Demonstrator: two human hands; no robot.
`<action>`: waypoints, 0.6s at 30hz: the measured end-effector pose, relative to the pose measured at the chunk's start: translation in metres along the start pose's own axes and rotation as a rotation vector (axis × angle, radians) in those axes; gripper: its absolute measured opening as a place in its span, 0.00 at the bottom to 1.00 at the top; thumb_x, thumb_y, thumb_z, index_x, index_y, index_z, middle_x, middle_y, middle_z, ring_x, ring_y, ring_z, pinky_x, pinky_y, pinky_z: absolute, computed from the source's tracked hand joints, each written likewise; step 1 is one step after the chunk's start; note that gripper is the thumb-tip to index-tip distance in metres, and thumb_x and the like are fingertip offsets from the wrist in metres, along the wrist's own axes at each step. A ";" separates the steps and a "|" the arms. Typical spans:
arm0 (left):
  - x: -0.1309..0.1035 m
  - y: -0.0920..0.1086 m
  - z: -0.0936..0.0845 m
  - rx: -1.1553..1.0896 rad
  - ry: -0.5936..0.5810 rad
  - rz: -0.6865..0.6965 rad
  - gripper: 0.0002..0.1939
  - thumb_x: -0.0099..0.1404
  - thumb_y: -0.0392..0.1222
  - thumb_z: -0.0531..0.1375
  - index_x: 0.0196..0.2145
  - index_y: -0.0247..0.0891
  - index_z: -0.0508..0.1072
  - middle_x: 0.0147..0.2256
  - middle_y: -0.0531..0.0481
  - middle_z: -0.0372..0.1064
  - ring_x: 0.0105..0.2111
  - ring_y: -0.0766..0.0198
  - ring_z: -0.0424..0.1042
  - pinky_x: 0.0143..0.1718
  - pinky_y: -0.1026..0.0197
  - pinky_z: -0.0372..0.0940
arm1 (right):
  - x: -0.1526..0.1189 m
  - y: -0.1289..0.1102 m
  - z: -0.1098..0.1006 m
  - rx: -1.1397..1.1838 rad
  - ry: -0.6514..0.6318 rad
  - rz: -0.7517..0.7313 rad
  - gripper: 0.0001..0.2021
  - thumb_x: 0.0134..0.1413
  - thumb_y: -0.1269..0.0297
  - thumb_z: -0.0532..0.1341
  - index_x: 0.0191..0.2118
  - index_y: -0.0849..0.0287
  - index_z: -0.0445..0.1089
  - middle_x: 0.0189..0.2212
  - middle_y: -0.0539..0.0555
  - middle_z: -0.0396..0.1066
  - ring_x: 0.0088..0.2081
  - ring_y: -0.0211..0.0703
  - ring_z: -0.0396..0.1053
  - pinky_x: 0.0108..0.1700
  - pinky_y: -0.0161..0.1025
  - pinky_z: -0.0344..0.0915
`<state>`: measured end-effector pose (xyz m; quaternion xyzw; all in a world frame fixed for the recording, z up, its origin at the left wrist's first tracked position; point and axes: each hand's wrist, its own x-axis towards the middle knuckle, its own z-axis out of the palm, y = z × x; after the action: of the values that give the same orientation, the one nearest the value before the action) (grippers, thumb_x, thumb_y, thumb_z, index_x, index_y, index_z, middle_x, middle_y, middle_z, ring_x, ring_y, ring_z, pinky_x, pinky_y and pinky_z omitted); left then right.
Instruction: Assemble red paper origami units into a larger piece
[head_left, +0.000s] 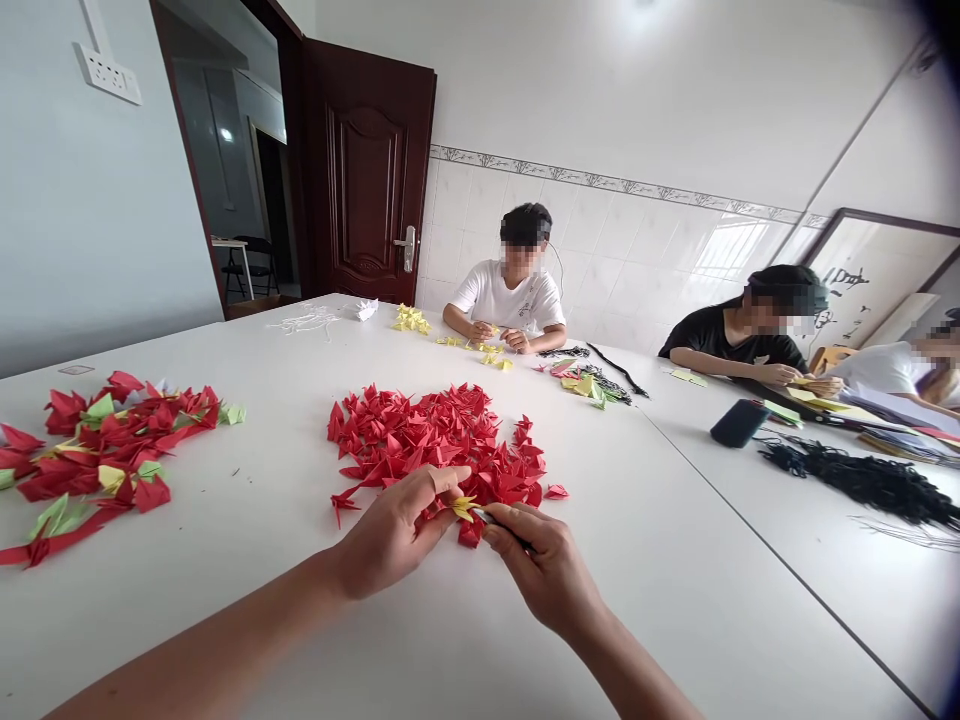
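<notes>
My left hand [394,525] is closed on a small yellow folded-paper crane [463,508], pinched between thumb and fingers. My right hand [546,565] grips a slim tool [484,516] with a silvery front end and a dark handle; its exact kind is mostly hidden by the fingers. The tool's end meets the crane or lies right beside it; I cannot tell which. Just beyond both hands spreads a heap of red paper cranes [427,430], with one red crane [344,506] lying apart at its left edge.
Mixed red, green and yellow cranes [112,450] lie at left on the white table [300,620]. Black cords [862,480] and a dark thread spool [739,423] lie at right. Yellow cranes [411,319] are at the back. One person [517,290] sits opposite, others at right.
</notes>
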<state>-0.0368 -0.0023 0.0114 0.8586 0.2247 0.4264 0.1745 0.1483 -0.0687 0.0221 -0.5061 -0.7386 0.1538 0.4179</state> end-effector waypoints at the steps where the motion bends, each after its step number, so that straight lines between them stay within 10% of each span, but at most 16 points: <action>1: 0.001 0.001 -0.001 0.001 0.003 -0.014 0.20 0.63 0.32 0.53 0.53 0.41 0.59 0.40 0.48 0.69 0.43 0.64 0.70 0.45 0.58 0.68 | 0.000 0.000 0.000 0.001 0.015 -0.003 0.11 0.57 0.63 0.53 0.34 0.58 0.71 0.22 0.51 0.66 0.24 0.36 0.60 0.25 0.32 0.58; 11: -0.005 0.007 0.005 -0.067 -0.098 -0.100 0.24 0.62 0.34 0.53 0.56 0.42 0.54 0.38 0.49 0.69 0.35 0.66 0.70 0.32 0.66 0.70 | -0.001 0.006 0.011 0.094 0.152 -0.020 0.10 0.47 0.64 0.62 0.38 0.59 0.71 0.26 0.52 0.72 0.22 0.34 0.64 0.23 0.31 0.62; 18: -0.005 0.014 0.003 -0.089 -0.072 0.065 0.23 0.60 0.37 0.57 0.53 0.37 0.59 0.39 0.43 0.70 0.37 0.63 0.71 0.40 0.60 0.68 | -0.010 0.022 0.012 0.097 0.260 0.000 0.11 0.48 0.55 0.61 0.31 0.58 0.72 0.26 0.55 0.72 0.26 0.41 0.68 0.28 0.35 0.66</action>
<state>-0.0345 -0.0168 0.0130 0.8717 0.1712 0.4102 0.2064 0.1541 -0.0651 -0.0038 -0.5009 -0.6699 0.1226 0.5342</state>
